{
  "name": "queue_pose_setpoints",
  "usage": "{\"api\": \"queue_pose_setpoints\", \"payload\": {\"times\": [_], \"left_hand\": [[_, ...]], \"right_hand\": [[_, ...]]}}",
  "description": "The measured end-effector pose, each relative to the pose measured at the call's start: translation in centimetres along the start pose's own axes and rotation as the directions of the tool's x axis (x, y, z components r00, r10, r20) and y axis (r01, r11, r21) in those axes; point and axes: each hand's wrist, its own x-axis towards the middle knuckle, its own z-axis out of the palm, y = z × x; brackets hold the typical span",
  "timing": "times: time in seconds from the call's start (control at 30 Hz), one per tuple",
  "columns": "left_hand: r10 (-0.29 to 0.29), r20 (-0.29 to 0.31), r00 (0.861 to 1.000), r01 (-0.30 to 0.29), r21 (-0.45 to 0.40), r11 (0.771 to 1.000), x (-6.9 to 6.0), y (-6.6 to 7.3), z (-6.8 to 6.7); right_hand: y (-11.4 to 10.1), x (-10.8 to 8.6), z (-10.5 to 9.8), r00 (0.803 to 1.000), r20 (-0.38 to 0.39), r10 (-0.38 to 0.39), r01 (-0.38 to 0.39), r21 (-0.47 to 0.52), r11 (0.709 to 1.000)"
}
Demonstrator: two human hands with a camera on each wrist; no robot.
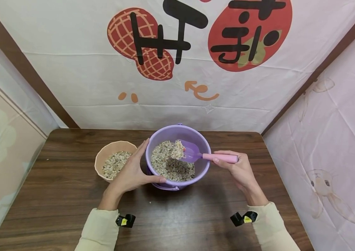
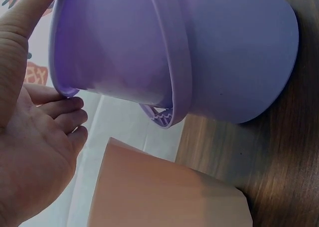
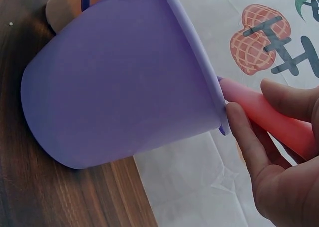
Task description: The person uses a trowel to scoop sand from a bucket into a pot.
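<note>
In the middle of the table stands a purple bucket (image 1: pixel 165 135) partly filled with mixed grain (image 1: pixel 171 168). My left hand (image 1: pixel 135 170) holds its rim from the left, thumb on the near edge and fingers on the far left edge. A purple scoop (image 1: pixel 192 152) with a pink handle is in my right hand (image 1: pixel 239 170), gripped by that handle. Its blade is inside the bucket and carries a heap of pale grain (image 1: pixel 177 150). In the right wrist view the bucket's wall (image 3: pixel 124 82) hides the blade. Outside, the bucket's handle (image 2: pixel 174 52) hangs down.
Left of the bucket, close by my left hand, stands a peach bowl (image 1: pixel 99 161) with more grain in it. The brown wooden table (image 1: pixel 54 195) ends at a white printed cloth (image 1: pixel 102 76) behind. Other cloth panels flank it on both sides.
</note>
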Motion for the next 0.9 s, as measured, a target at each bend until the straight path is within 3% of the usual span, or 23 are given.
{"api": "queue_pose_setpoints", "payload": {"times": [0.13, 0.3, 0.63, 0.9], "left_hand": [[-0.014, 0.0, 1.0, 0.014, 0.012, 1.0, -0.4, 0.0, -0.6], [-0.044, -0.029, 0.999, 0.045, 0.025, 0.999, -1.6, -0.8, -2.2], [-0.104, -0.158, 0.982, 0.113, 0.049, 0.992, -4.5, -4.1, -6.2], [-0.177, -0.209, 0.962, 0.201, 0.098, 0.975, -5.9, -6.7, -7.5]], "right_hand": [[0.1, 0.1, 0.1, 1.0, 0.005, -0.003, 0.003, 0.003, 1.0], [0.1, 0.1, 0.1, 1.0, -0.008, 0.006, -0.006, -0.005, 1.0], [0.1, 0.0, 0.2, 0.999, -0.024, 0.022, -0.023, -0.01, 1.0], [0.0, 0.0, 0.2, 1.0, -0.02, 0.012, -0.012, -0.012, 1.0]]}}
